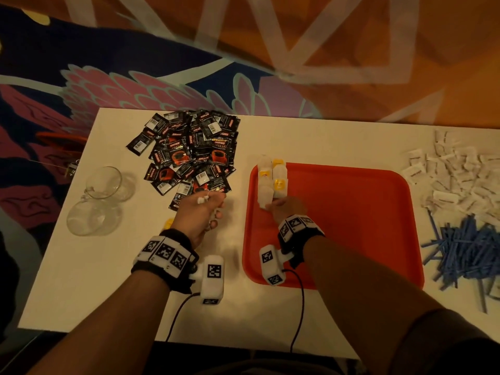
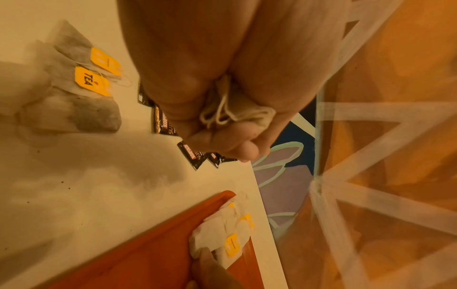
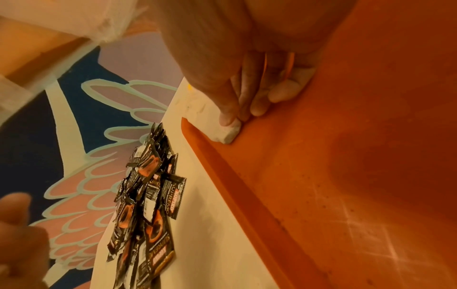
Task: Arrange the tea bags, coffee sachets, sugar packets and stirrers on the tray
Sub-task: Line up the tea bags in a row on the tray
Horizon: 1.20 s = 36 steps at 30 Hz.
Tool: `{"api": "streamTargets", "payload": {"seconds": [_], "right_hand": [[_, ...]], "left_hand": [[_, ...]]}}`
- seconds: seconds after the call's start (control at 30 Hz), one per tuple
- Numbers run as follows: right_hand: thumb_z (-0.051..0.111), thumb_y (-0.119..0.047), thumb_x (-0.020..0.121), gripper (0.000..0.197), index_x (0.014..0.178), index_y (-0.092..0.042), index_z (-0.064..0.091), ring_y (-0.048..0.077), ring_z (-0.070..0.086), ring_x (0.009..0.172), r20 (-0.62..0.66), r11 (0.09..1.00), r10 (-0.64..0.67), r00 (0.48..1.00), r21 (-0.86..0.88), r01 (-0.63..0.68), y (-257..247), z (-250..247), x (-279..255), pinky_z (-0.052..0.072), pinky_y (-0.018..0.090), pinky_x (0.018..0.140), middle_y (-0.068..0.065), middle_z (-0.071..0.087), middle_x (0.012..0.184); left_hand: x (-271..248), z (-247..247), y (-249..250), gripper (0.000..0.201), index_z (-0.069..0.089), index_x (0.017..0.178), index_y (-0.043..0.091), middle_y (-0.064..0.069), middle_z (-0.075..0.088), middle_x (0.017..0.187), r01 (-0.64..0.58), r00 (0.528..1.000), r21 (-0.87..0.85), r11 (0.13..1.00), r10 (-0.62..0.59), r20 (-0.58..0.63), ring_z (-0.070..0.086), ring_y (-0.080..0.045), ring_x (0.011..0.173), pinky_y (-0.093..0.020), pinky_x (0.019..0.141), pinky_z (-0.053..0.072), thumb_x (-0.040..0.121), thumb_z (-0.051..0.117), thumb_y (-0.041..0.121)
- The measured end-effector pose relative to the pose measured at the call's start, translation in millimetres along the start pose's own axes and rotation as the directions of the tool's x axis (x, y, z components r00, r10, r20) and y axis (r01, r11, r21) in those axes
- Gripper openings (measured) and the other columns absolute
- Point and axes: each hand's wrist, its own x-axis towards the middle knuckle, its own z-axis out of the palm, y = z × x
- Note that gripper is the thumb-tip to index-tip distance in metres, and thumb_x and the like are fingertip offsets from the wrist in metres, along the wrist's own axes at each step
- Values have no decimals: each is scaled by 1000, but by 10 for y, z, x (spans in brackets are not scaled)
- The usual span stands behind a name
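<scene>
Head view: right hand [image 1: 286, 208] presses papery tea bags [image 1: 272, 180] against the red tray's [image 1: 351, 212] left rim, smooth floor beyond open. Left hand [image 1: 200, 215] curls around a bunched tea bag [image 2: 237, 115].

My flat orange plastic tray [image 1: 351, 212] lies on the table. White paper tea bags with yellow tags [image 1: 272, 182] lie in a short row at its far left corner; more of them [image 2: 74, 93] lie left of the tray. Black coffee sachets [image 1: 189, 152] are heaped further left, white sugar packets [image 1: 457, 177] and blue stirrers [image 1: 465, 253] are piled to its right.
</scene>
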Motion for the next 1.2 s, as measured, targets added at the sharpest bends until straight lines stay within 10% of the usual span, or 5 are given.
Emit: {"api": "streamTargets", "payload": {"seconds": [0.27, 0.5, 0.73, 0.9, 1.2], "right_hand": [[71, -29, 87, 24, 108, -19, 73, 13, 62, 95, -12, 978, -137, 991, 158, 137, 93, -177, -179, 52, 23, 76, -3, 68, 110], [74, -14, 84, 8, 92, -17, 73, 9, 64, 80, 65, 755, -586, 807, 404, 516, -162, -601, -578, 51, 25, 71, -5, 69, 82], [73, -1, 83, 17, 95, -12, 71, 12, 64, 75, 203, 661, -748, 632, 315, 681, -189, -1064, -827, 49, 16, 67, 0, 68, 90], [76, -13, 80, 14, 77, -26, 72, 9, 67, 80, 114, 647, -762, 637, 140, 750, -169, -1242, -851, 55, 35, 83, -7, 72, 82], [62, -4, 92, 19, 80, -19, 60, 5, 57, 61, -69, 572, -765, 640, 384, 725, -189, -1459, -919, 49, 30, 62, -9, 64, 66]], "left_hand": [[-111, 226, 151, 37, 63, 101, 10, -1, 57, 72, 128, 979, -173, 977, -97, 179, 48, -9, 50, -17, 34, 29, 101, 49, 45], [-271, 532, 357, 62, 55, 103, 13, -6, 57, 66, 194, 921, -185, 963, -113, 374, 47, -11, 40, -12, 30, 24, 92, 35, 70], [-501, 838, 572, 50, 54, 87, 12, -5, 54, 59, 146, 878, -116, 982, -75, 472, 53, -10, 39, -12, 28, 19, 100, 35, 57], [-561, 931, 617, 36, 53, 97, 11, -10, 62, 69, 93, 853, -116, 989, -19, 521, 63, -13, 52, -12, 27, 23, 98, 46, 46], [-542, 896, 490, 11, 64, 101, 7, -6, 62, 86, 2, 954, -169, 986, 49, 295, 53, -7, 49, -15, 31, 28, 100, 55, 12]]}}
